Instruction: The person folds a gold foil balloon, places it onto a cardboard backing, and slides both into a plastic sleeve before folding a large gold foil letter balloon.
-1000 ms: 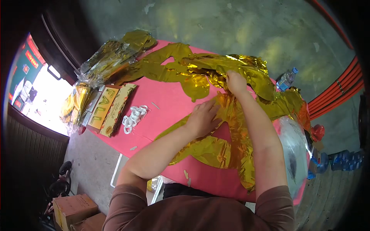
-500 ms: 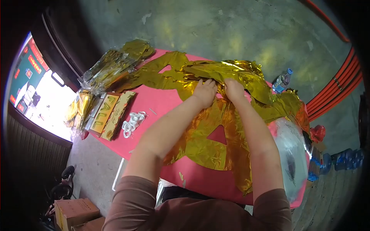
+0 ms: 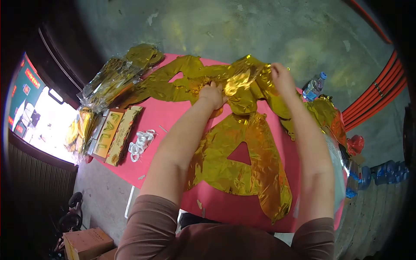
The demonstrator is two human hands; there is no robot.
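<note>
A gold foil letter balloon with a triangular hole (image 3: 216, 169) lies flat on the pink tabletop (image 3: 161, 113). Beyond it, crumpled gold foil (image 3: 242, 80) spreads across the far side. My left hand (image 3: 212, 95) rests on this foil, palm down, with fingers spread. At the right edge of the same foil, my right hand (image 3: 281, 77) is raised, its fingers pinched together around the foil's edge. Another flat foil piece with a small hole (image 3: 173, 89) lies left of my left hand.
Plastic-wrapped gold foil (image 3: 110, 82), a FALL box (image 3: 108, 134) and white ribbon (image 3: 141, 145) lie at the left. A water bottle (image 3: 314, 86) stands at the right, with more gold foil (image 3: 323, 113) beside it. Cardboard boxes (image 3: 89, 242) are on the floor.
My hands have moved apart, the right one up and rightward, the left one slightly left. The far foil has been spread and lifted, and more of the near letter balloon shows.
</note>
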